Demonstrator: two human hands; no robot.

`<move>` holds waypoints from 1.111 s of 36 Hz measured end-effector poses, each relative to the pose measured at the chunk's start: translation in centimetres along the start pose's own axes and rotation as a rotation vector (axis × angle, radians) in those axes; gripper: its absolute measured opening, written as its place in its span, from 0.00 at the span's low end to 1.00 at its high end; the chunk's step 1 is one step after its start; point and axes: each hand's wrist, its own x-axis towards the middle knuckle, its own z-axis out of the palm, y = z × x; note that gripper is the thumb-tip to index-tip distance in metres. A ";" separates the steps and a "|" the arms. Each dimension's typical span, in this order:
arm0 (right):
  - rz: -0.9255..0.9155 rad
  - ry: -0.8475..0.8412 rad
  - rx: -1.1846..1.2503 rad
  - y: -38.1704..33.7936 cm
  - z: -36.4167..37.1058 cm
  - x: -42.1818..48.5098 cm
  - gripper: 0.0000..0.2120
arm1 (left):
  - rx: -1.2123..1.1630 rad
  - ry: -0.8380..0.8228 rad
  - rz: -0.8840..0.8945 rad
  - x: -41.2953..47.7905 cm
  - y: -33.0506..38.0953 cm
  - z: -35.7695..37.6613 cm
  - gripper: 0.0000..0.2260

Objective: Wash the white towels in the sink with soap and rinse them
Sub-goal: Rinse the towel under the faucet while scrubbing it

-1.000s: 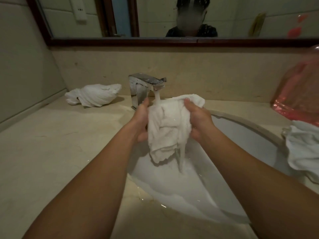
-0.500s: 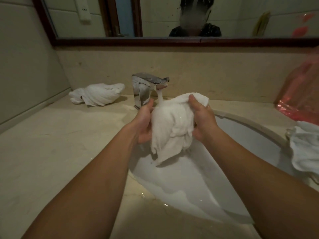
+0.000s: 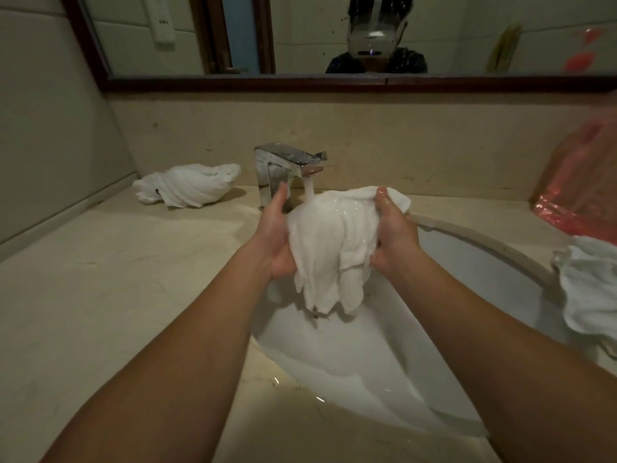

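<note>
Tap water (image 3: 309, 190) pours onto wet white towel (image 3: 329, 248); our left hand (image 3: 275, 242) and right hand (image 3: 394, 235) grip its sides above sink (image 3: 467, 262).

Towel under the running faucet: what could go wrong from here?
1. Water hits the towel high above the sink, so splash may spread onto the counter, already wet at the near rim.
2. The left hand and right hand hold only its sides; the soaked towel could slip down.
</note>
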 end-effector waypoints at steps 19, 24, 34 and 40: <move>-0.261 -0.070 -0.305 -0.6 0.3 -1.9 0.14 | 0.600 0.605 0.459 1.4 -0.3 0.4 0.31; -0.353 -0.112 -0.401 -0.7 -0.1 -1.8 0.12 | 0.545 0.701 0.565 1.5 0.0 0.3 0.23; 0.024 -0.150 -0.128 1.2 1.9 -2.1 0.17 | 0.269 0.490 0.180 2.1 -0.3 0.0 0.46; 0.021 -0.227 -0.053 0.5 2.4 -0.9 0.25 | 0.345 0.301 0.162 6.9 -1.6 -3.0 0.61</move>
